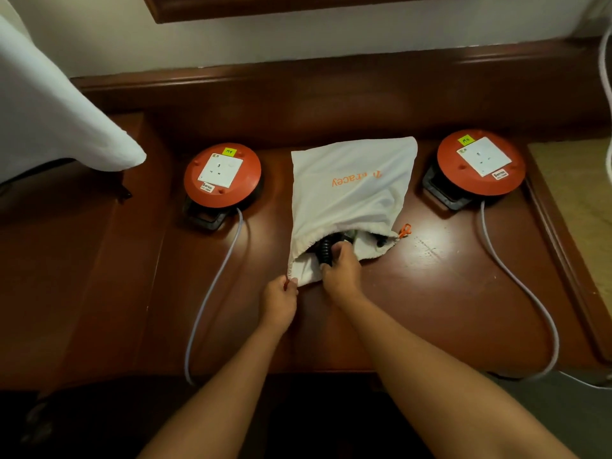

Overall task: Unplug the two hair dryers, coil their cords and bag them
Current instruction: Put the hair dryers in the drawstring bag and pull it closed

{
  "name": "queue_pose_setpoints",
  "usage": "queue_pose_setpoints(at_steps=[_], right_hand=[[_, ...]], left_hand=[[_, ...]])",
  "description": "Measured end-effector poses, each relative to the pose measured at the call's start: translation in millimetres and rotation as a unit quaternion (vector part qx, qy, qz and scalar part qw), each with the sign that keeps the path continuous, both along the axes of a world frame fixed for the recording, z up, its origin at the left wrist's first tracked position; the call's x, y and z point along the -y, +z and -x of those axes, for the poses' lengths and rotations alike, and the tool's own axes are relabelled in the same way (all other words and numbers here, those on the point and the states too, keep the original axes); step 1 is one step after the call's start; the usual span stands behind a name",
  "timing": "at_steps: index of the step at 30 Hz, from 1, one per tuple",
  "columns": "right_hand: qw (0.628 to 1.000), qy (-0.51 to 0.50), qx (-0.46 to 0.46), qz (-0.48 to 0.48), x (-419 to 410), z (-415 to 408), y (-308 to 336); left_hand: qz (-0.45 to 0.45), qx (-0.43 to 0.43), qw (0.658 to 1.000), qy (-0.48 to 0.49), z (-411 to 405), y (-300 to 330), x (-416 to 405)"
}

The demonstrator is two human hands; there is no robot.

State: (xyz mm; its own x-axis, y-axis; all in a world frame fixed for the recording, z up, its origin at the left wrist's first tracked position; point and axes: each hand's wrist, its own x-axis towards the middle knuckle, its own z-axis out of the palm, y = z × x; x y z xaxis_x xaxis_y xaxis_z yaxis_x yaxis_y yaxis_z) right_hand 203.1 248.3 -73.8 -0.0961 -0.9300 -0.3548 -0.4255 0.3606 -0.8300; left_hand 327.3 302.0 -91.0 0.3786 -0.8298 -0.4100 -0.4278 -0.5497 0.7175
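The light is dim and warm, with soft glare on the wooden tabletop (430, 256) just right of the right hand (341, 270). Beyond both hands the white bag (351, 183) is the brightest surface. Below the forearms the frame falls into near-black shadow. Wide-angle distortion bends the edges; focus is slightly soft throughout, with no motion blur around the left hand (280, 299).

left hand (280, 298): bare, no rings | right hand (341, 271): bare | forearms: sleeveless, no watch
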Motion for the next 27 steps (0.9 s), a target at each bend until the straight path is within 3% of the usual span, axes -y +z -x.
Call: queue_pose_setpoints(at_steps=[7, 10, 13, 17, 20, 22, 24, 27], right_hand=[[0.987, -0.121, 0.056, -0.086, 10, -32, -14], [0.993, -0.092, 0.052, -0.058, 9, -36, -15], [0.997, 0.003, 0.051, -0.063, 9, -28, -14], [0.99, 0.143, -0.007, -0.011, 8, 16, -12], [0.997, 0.061, -0.025, 0.033, 5, 70, -9], [0.994, 0.021, -0.094, 0.051, 11, 105, -7], [0.978, 0.045, -0.181, 0.091, 29, 129, -12], [0.941, 0.16, -0.283, 0.096, 57, 137, -22]], left_hand=[[-0.023, 0.071, 0.996, -0.049, 0, -1, -11], [-0.036, 0.056, 0.996, -0.064, 4, -5, -16], [-0.049, 0.069, 0.994, -0.075, 4, -9, -14], [-0.06, 0.098, 0.99, -0.079, -8, -17, -15], [-0.046, 0.099, 0.991, -0.075, -11, -15, -18], [-0.01, 0.106, 0.993, -0.059, -9, -13, -19], [0.068, 0.179, 0.98, -0.059, -4, -10, -15], [0.145, 0.287, 0.941, -0.104, 14, -2, 3]])
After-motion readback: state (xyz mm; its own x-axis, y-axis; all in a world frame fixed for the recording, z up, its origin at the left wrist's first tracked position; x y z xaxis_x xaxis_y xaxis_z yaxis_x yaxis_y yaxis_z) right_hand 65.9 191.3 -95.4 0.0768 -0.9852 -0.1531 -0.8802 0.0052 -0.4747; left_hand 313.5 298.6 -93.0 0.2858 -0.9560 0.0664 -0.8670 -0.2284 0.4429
